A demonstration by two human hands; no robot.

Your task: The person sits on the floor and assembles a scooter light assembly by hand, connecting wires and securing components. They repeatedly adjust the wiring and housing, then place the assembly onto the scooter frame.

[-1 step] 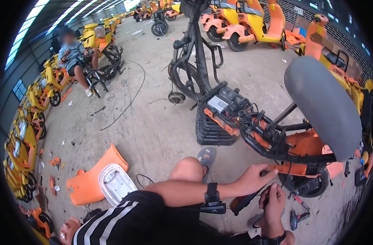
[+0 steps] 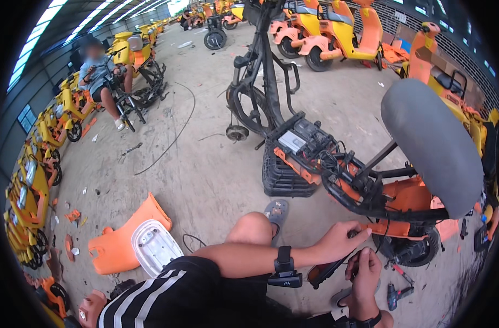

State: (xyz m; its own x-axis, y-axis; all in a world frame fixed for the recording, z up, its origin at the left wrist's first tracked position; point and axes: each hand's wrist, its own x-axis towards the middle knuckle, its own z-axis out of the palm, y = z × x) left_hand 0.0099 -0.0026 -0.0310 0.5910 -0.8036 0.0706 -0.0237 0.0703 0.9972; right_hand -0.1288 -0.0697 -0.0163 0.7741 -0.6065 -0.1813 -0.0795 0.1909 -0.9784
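Observation:
A dark, narrow part with a reddish lens-like face [image 2: 320,273] slants up between my hands. My right hand [image 2: 367,276] curls its fingers round its upper end. My left hand [image 2: 339,240] reaches over from the left with thumb and fingers pinched together; what lies between them is hidden. Just beyond stands a stripped scooter frame [image 2: 345,188] with bare wiring, orange panels and a raised grey seat [image 2: 432,142]. My left fingers are close to its orange rear panel [image 2: 397,228], above the rear wheel [image 2: 421,251].
A cordless drill [image 2: 392,295] lies on the floor right of my right hand, near red-handled pliers [image 2: 403,271]. An orange panel [image 2: 123,240] and white tray-like cover [image 2: 155,246] lie left. A person [image 2: 99,74] sits at another stripped scooter. Yellow scooters [image 2: 30,191] line the left wall.

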